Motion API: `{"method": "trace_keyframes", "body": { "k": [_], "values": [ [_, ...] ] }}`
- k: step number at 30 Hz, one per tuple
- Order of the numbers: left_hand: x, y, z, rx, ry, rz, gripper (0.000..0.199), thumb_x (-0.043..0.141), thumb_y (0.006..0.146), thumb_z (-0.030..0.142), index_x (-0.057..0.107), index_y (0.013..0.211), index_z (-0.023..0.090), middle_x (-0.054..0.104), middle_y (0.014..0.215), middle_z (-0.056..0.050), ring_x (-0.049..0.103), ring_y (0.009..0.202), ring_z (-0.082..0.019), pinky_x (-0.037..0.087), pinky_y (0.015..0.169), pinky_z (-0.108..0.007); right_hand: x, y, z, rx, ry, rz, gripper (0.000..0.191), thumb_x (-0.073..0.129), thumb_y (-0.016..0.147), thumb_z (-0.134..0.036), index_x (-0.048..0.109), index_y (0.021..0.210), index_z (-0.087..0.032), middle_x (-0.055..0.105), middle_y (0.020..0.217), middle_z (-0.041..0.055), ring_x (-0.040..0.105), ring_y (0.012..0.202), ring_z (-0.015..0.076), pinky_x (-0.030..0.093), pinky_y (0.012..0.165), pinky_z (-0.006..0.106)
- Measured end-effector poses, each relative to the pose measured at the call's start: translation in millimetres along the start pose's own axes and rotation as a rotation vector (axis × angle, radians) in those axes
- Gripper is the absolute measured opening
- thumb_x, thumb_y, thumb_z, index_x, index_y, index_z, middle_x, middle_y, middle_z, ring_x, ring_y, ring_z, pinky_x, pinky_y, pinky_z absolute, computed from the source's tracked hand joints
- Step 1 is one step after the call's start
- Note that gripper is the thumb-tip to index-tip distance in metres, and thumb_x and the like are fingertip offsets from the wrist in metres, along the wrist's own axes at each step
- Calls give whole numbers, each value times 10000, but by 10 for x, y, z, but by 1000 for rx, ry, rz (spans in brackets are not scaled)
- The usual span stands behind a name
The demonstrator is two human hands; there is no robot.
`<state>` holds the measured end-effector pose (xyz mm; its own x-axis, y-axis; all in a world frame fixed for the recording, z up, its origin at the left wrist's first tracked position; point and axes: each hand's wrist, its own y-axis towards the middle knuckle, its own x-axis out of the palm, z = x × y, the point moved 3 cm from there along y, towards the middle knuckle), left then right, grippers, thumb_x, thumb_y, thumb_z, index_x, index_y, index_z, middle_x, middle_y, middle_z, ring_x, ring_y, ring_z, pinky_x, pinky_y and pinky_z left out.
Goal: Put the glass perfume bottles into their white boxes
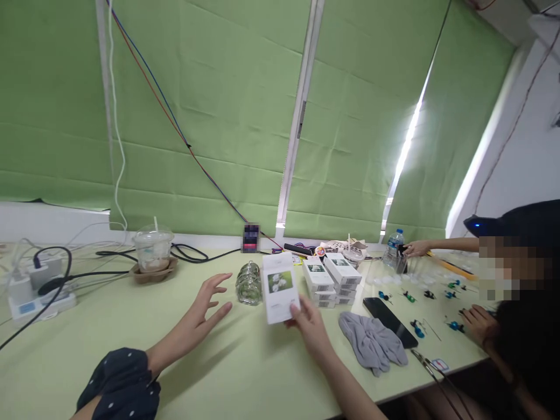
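My right hand [308, 326] holds a white box [280, 291] by its lower right edge, thumb on the front; the box shows a picture of white flowers on green and its top flap looks raised. My left hand [207, 309] is raised over the table with fingers spread, nothing in it. Between the hand and the box, a clear glass jar [249, 286] stands on the table, its right side close behind the box. To the right of the held box are stacks of similar white boxes [321, 280].
A grey cloth [371, 341] and black phone [389, 322] lie at right. A co-worker [525, 350] sits beyond, near small blue and green parts. A plastic cup [153, 251] in a brown holder, cables and a power strip [44, 303] are at left. A bottle [395, 245] stands at back.
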<state>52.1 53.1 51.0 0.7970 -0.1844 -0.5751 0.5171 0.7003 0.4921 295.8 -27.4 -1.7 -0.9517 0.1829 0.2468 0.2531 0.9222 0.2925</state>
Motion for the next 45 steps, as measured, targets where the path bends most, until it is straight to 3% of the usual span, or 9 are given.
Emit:
{"method": "trace_keyframes", "body": {
  "k": [5,9,21,29,32,34,37,40,45],
  "values": [
    [141,-2,-198,56,105,-115,517,451,901,415,271,1385,398,377,1376,-59,499,1188,-264,491,933,-408,-632,271,-504,-138,-43,434,620,723,672,-477,447,1149,-194,639,640,-16,601,465,151,517,476,267],
    [272,-47,-416,90,188,-234,493,447,902,405,338,1380,350,361,1404,-73,402,1292,-267,375,1051,-435,-892,488,-596,-88,-14,556,578,757,598,-486,476,1011,-196,612,559,-33,627,454,186,505,413,254],
    [388,-124,-495,11,235,-381,435,527,846,389,504,1272,306,349,1442,-74,406,1302,-277,378,1053,-399,-1033,559,-309,0,-34,711,573,792,509,-519,302,646,-256,576,452,-15,660,488,247,531,392,299],
    [407,-158,-607,22,249,-437,415,504,859,401,524,1257,288,325,1464,-78,457,1254,-256,395,1039,-370,-1121,498,-202,20,43,726,531,778,509,-574,383,563,-224,614,511,32,658,516,214,555,483,301],
    [406,-169,-624,28,256,-429,425,527,841,397,540,1250,281,346,1456,-85,447,1264,-272,396,1038,-376,-1103,376,-150,59,-82,765,509,675,604,-649,419,554,-212,551,463,-4,556,387,163,477,407,294],
    [412,-178,-642,25,269,-423,438,556,819,403,554,1241,283,361,1451,-88,432,1277,-290,396,1038,-385,-1030,282,-187,-18,-325,796,502,582,699,-656,414,533,-213,503,441,-16,505,387,146,436,425,284],
    [441,-200,-683,21,307,-423,448,564,811,411,552,1244,295,352,1461,-92,400,1301,-306,378,1049,-405,-771,222,-354,-347,-852,711,411,494,835,-516,487,573,-199,561,562,30,565,628,190,463,632,316],
    [476,-219,-713,44,331,-412,445,540,828,427,540,1257,308,344,1466,-96,389,1302,-317,367,1048,-441,-471,326,-439,-610,-1301,408,195,491,864,-311,637,806,-197,647,938,96,529,1024,265,375,920,440],
    [473,-217,-667,40,328,-415,455,541,819,462,554,1246,303,373,1447,-104,363,1311,-338,362,1039,-480,-445,637,-294,-594,-1778,94,189,533,788,-126,700,820,-209,547,1260,129,337,1282,346,78,1046,618]
  ]
}}
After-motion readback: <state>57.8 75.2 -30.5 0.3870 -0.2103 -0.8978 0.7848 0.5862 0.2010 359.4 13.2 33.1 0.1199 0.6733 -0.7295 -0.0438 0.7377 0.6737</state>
